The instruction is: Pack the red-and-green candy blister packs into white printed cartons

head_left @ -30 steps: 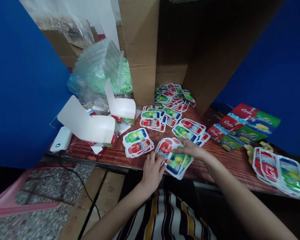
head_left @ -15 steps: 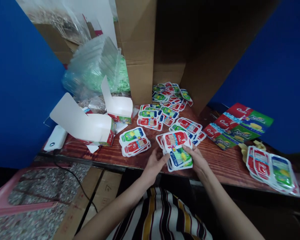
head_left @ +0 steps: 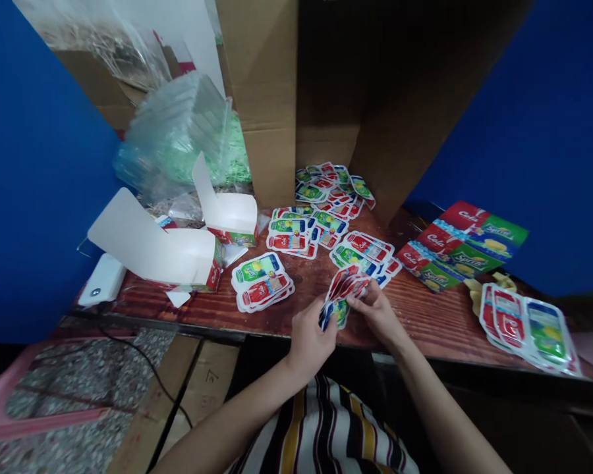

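Observation:
A stack of red and green soda-bottle-shaped packets (head_left: 344, 284) is held between both hands over the table's front edge, tilted and bent so that its layers show. My left hand (head_left: 312, 337) is closed on its left side, and the fingers of my right hand (head_left: 375, 312) pinch its right side. Left of the hands lies a small pile of similar packets (head_left: 261, 280). Just behind them rests another pile of packets (head_left: 366, 253). What the packets contain is too small to tell.
Open white-lined boxes (head_left: 182, 253) stand at the left, near a white device (head_left: 102, 280). Several loose packets (head_left: 333, 187) lie before a large cardboard box (head_left: 271, 105). Printed Cola and Sprite boxes (head_left: 464, 247) and more packets (head_left: 526, 326) are at the right.
The packet stack, which lay flat and face up in my hands, is now tipped up and bent with its edges showing. My left hand has wrapped round its side. The view has shifted slightly.

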`<state>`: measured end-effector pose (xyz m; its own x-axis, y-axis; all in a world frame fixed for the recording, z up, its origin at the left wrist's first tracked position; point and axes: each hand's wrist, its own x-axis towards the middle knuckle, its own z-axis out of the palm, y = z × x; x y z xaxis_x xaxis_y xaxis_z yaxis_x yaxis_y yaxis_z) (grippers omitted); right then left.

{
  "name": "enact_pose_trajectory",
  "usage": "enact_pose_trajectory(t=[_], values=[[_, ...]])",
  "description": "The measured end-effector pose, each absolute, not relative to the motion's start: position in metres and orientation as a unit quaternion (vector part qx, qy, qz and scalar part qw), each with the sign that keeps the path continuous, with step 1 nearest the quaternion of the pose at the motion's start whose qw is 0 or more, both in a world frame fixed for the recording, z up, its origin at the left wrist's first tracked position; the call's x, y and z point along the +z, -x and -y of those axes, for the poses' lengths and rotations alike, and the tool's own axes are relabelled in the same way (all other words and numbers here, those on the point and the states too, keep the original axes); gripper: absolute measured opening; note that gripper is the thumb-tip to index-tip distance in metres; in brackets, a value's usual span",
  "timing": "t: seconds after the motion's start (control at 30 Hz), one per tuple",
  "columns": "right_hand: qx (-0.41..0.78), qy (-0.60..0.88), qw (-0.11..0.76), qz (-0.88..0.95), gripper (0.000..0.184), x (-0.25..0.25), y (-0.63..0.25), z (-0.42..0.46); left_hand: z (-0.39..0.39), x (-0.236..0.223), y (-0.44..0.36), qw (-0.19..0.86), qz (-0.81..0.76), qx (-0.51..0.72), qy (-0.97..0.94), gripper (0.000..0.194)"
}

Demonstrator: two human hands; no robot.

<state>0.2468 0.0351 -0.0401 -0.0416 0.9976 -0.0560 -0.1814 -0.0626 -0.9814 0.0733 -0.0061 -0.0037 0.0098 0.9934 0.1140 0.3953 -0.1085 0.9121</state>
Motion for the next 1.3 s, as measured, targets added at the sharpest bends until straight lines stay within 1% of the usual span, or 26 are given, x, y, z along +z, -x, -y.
enact_pose_trajectory(t=[0.07, 0.13, 0.17, 0.23, 0.3, 0.33, 0.37, 0.43, 0.47, 0.53, 0.6, 0.73, 0.83, 0.93, 1.0, 1.07, 1.13, 1.2, 1.3], values=[[0.578, 0.453, 0.494, 0.465, 0.062, -0.04, -0.249, -0.037, 0.004, -0.005, -0.073, 0.404, -0.558, 0.439, -0.576, 0.013], [0.567, 0.472, 0.471, 0.484, 0.059, -0.041, -0.256, -0.042, 0.0, -0.008, -0.07, 0.517, -0.532, 0.469, -0.478, 0.024], [0.538, 0.496, 0.467, 0.496, 0.056, -0.041, -0.261, -0.047, -0.003, -0.01, -0.068, 0.582, -0.51, 0.477, -0.416, 0.032], [0.422, 0.563, 0.467, 0.535, 0.051, -0.039, -0.275, -0.063, -0.008, -0.015, -0.064, 0.684, -0.47, 0.466, -0.307, 0.041], [0.258, 0.626, 0.436, 0.593, 0.052, -0.037, -0.29, -0.084, -0.011, -0.02, -0.061, 0.73, -0.461, 0.437, -0.253, 0.042], [0.188, 0.644, 0.396, 0.627, 0.056, -0.036, -0.296, -0.094, -0.011, -0.023, -0.061, 0.737, -0.465, 0.426, -0.242, 0.042], [0.138, 0.653, 0.338, 0.663, 0.061, -0.036, -0.301, -0.103, -0.012, -0.024, -0.06, 0.739, -0.471, 0.42, -0.236, 0.043], [0.082, 0.661, 0.199, 0.719, 0.069, -0.036, -0.304, -0.117, -0.011, -0.027, -0.06, 0.737, -0.485, 0.413, -0.227, 0.044], [0.065, 0.66, 0.135, 0.736, 0.07, -0.038, -0.303, -0.121, -0.011, -0.028, -0.06, 0.737, -0.488, 0.41, -0.224, 0.044], [0.018, 0.655, 0.039, 0.755, 0.063, -0.04, -0.298, -0.123, -0.01, -0.028, -0.06, 0.742, -0.488, 0.403, -0.221, 0.046], [-0.027, 0.646, -0.003, 0.763, 0.053, -0.039, -0.292, -0.119, -0.011, -0.027, -0.059, 0.75, -0.482, 0.395, -0.221, 0.05], [-0.041, 0.637, -0.027, 0.769, 0.041, -0.026, -0.293, -0.109, -0.016, -0.028, -0.055, 0.758, -0.489, 0.364, -0.233, 0.057], [-0.063, 0.62, -0.028, 0.782, 0.042, -0.001, -0.303, -0.102, -0.022, -0.031, -0.051, 0.765, -0.479, 0.35, -0.25, 0.059], [-0.101, 0.526, -0.005, 0.845, 0.046, 0.042, -0.31, -0.094, -0.027, -0.033, -0.047, 0.774, -0.476, 0.327, -0.26, 0.06], [-0.079, 0.444, -0.006, 0.893, 0.046, 0.074, -0.306, -0.088, -0.03, -0.033, -0.044, 0.78, -0.475, 0.312, -0.263, 0.059], [-0.015, 0.374, -0.04, 0.927, 0.05, 0.101, -0.293, -0.08, -0.032, -0.031, -0.043, 0.786, -0.466, 0.306, -0.268, 0.057], [0.046, 0.327, -0.076, 0.941, 0.051, 0.115, -0.272, -0.073, -0.034, -0.031, -0.043, 0.788, -0.464, 0.3, -0.272, 0.057], [0.082, 0.293, -0.12, 0.945, 0.044, 0.115, -0.245, -0.068, -0.035, -0.031, -0.044, 0.787, -0.469, 0.294, -0.274, 0.055], [0.087, 0.251, -0.196, 0.944, 0.028, 0.095, -0.205, -0.07, -0.036, -0.035, -0.045, 0.778, -0.482, 0.28, -0.288, 0.054]])
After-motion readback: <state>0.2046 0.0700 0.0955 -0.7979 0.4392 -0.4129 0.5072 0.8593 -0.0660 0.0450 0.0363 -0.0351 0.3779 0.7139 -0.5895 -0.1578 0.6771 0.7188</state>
